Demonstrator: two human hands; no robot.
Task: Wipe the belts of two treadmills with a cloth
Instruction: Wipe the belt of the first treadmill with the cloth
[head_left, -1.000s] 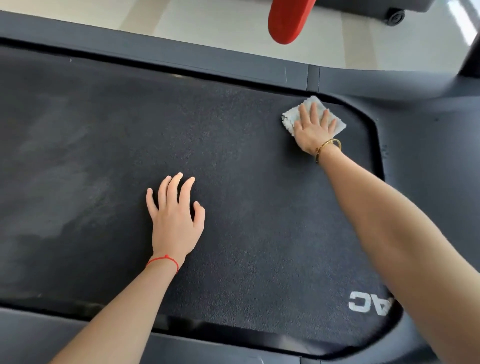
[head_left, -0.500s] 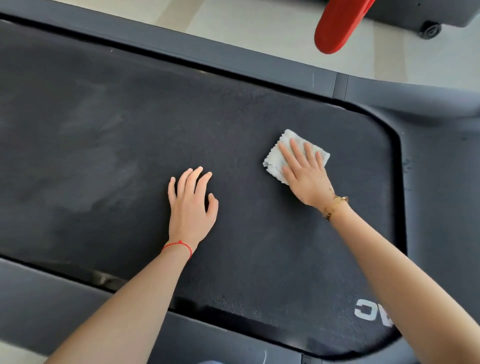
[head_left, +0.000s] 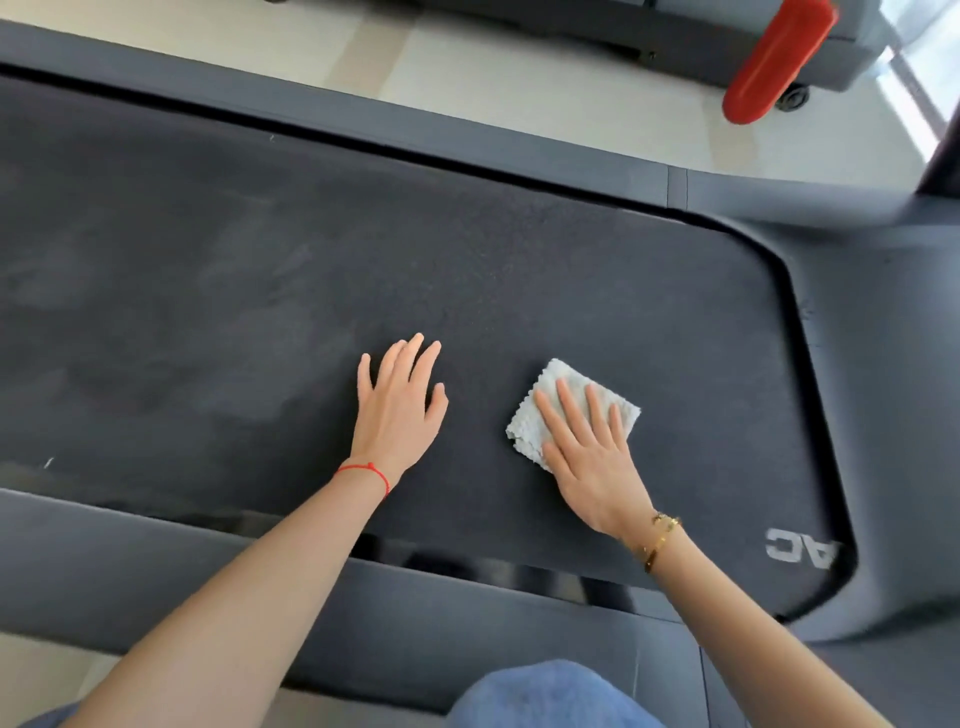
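Note:
A dark treadmill belt (head_left: 260, 312) stretches across the view, with pale dusty smears on its left part. A small folded white cloth (head_left: 566, 395) lies on the belt right of centre. My right hand (head_left: 587, 457) presses flat on the cloth with straight fingers, a gold bracelet at the wrist. My left hand (head_left: 400, 410) rests flat on the bare belt just left of the cloth, fingers spread, a red string at the wrist.
Grey side rails run along the far edge (head_left: 467, 135) and the near edge (head_left: 156, 561) of the belt. The motor cover (head_left: 883, 364) closes the belt's right end. A second treadmill (head_left: 675, 36) with a red handle (head_left: 779, 57) stands beyond on the pale floor.
My right hand has dragged the cloth from the belt's far right corner toward me and to the left. The left hand stays planted on the belt.

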